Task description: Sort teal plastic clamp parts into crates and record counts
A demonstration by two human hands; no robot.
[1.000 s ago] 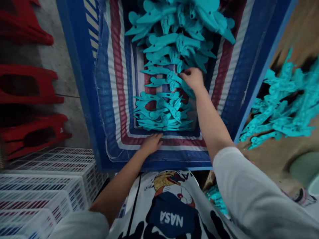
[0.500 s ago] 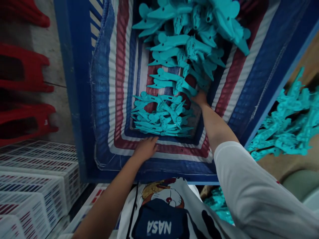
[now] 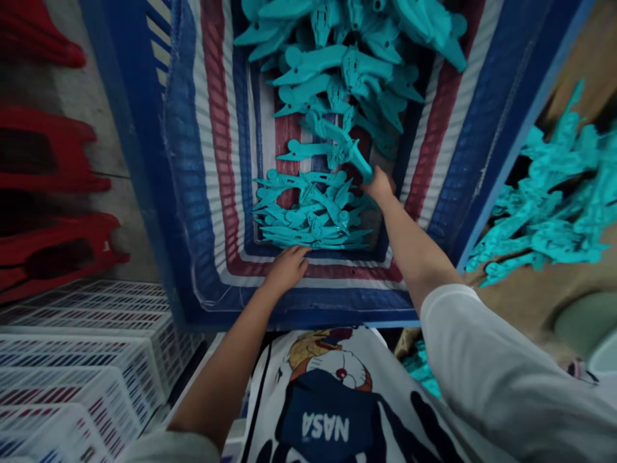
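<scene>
In the last half second, one turquoise piece (image 3: 362, 163) inside the crate (image 3: 308, 319) has tipped from nearly level to a slant, running down to the right hand (image 3: 380, 188). That hand's fingers are clamped on its lower end; the left hand's (image 3: 288, 267), slightly apart, rest on the lining (image 3: 337, 298) beside the near pile (image 3: 315, 225).

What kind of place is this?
It looks like a workshop or small factory: lots of matching turquoise parts lie in a big blue crate, another turquoise heap is outside it, and white baskets stand nearby.
</scene>
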